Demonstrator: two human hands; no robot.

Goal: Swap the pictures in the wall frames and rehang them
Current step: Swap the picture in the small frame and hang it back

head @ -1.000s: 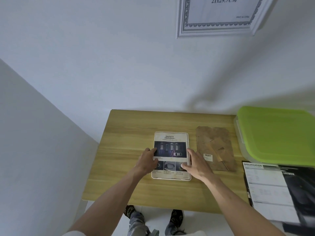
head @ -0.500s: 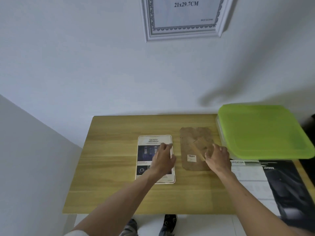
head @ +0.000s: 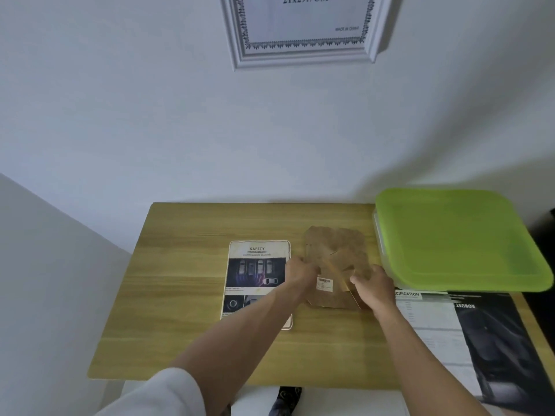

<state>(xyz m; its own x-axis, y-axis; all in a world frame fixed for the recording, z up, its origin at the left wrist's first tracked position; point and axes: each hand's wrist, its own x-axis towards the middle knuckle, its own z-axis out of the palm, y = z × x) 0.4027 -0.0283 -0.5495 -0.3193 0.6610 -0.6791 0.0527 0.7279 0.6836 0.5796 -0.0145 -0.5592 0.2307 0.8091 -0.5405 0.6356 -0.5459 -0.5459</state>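
Reaching for the brown backing board (head: 336, 253), I have both hands at its near half: my left hand (head: 298, 273) touches its left edge, fingers bent onto the board, and my right hand (head: 371, 285) rests at its lower right corner with fingers curled down on it. Whether either hand has really closed round the edge yet I cannot tell. The board lies flat on the wooden surface (head: 186, 295), just beside the safety picture (head: 255, 265), which lies face up to its left, and near the green-lidded box (head: 459, 238). To do this well, I judge I should slip my fingertips under both side edges, lift it level, and keep it from dragging across the picture. The board looks thin and may flex, so an even, two-sided hold suits it. One white frame (head: 303, 52) hangs on the wall above.
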